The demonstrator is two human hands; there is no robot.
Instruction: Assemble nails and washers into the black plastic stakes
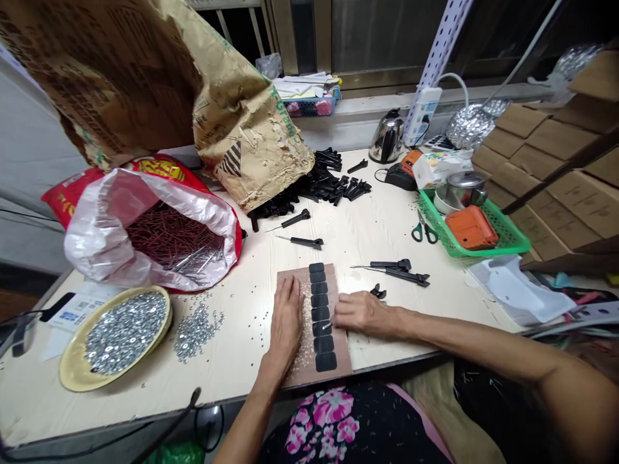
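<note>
My left hand (287, 316) lies flat along the left side of a brown board (344, 357), its fingers stretched forward and close to tiny pale pieces scattered there. A column of black rounded pads (325, 345) runs down the board between my hands. At the board's right edge, my right hand (363, 314) is closed around a black plastic handle (378, 292); its forked end sticks out behind the knuckles. A short metal tip (327, 325) shows over the pads in front of the fingers. The grip itself is hidden. Two similar handles with thin rods (399, 270) lie beyond my right hand.
At left are a bowl of metal washers (126, 332), a loose washer pile (196, 332) and a bag of dark red nails or screws (169, 241). Black handles (329, 177) spill from a paper sack (246, 129). Scissors (424, 227) lie by a green basket (512, 243); a kettle (387, 136) stands behind.
</note>
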